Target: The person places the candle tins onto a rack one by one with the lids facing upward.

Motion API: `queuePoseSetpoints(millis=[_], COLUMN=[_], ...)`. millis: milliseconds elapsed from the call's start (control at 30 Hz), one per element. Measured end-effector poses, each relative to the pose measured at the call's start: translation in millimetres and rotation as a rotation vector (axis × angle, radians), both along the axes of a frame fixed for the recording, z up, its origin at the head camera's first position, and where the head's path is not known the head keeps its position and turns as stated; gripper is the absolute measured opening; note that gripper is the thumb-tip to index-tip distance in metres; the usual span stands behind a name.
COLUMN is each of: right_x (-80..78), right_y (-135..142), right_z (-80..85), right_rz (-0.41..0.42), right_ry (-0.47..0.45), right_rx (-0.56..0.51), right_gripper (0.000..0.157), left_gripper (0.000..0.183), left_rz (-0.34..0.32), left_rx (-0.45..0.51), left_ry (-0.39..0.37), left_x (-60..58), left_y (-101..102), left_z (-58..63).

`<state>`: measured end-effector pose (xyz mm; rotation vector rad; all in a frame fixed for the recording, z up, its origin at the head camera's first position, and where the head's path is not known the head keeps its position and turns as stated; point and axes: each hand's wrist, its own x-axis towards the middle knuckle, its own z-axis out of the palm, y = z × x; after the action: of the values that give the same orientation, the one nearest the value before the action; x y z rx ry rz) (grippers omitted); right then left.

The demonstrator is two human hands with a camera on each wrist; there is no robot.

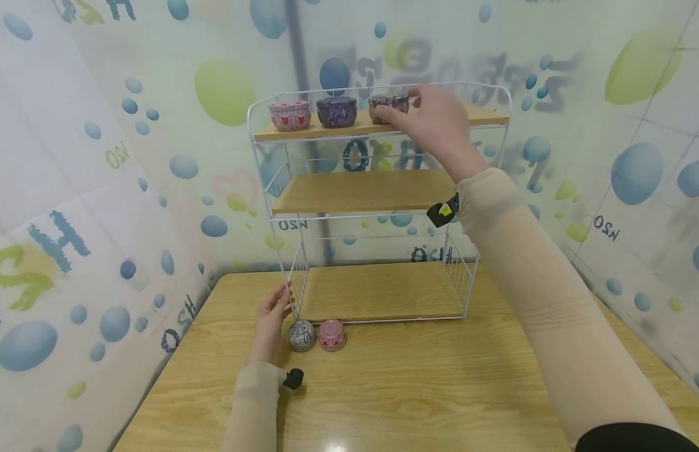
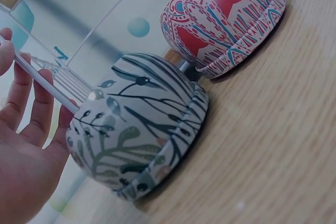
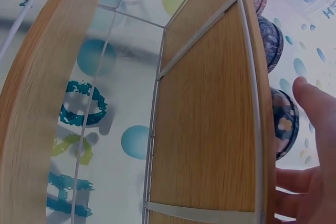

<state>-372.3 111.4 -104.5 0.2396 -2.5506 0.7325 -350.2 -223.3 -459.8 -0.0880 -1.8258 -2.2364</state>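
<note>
High on the rack, my right hand reaches round a dark floral tin standing on the top shelf. The right wrist view shows gaps between that tin and both the thumb and the fingers. My left hand holds the front left post of the white wire rack, fingers behind the rod. Beside it on the table sit a leaf-patterned tin and a red-and-pink patterned tin. Both are small and round.
A pink tin and a purple tin stand left of the dark one on the top shelf. Below are a middle wooden shelf and a bottom shelf. The rack stands on a wooden table against a patterned wall covering.
</note>
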Motion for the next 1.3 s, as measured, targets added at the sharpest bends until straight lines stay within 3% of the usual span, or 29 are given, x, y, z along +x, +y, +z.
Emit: queuePoseSetpoints(millis=[167,400,533,800,1033,1167,1300], right_x=[7.8,23.5,33.4,42.6,44.3,47.1,47.6], right_y=[3,7,7,4,4,4,4], right_z=[-1.9,-17.6,-25.5,-52.9,-79.9,-89.2,-99.5], right_rz=[-0.003,0.061,0.098,0.216,0.288,0.297,0.358], right_ry=[0.034,0.223,0.276,0.287,0.206,0.189,0.161], right_rx=[-0.032,-0.057,-0.090,-0.141,-0.154,-0.132,-0.142], right_gripper=[0.089,0.073,0.066,0.059,0.063,0.061,0.059], left_gripper=[0.042,0.044,0.042,0.043,0.025,0.025,0.026], left_rz=[0.005,0.016,0.017,0.026,0.013,0.002,0.006], left_rx=[0.005,0.007,0.001,-0.007,-0.001,0.016,0.018], left_ry=[0.011,0.004,0.009,0.001,-0.011,-0.008,0.000], left_x=[-3.5,-4.2,-2.8,-3.1,-3.4,-3.8,-4.1], left_y=[-2,-4,-4,-3,-4,-3,-2], left_z=[-2.6,-6.6,-5.6,-4.1,-6.0,-6.4,-5.3])
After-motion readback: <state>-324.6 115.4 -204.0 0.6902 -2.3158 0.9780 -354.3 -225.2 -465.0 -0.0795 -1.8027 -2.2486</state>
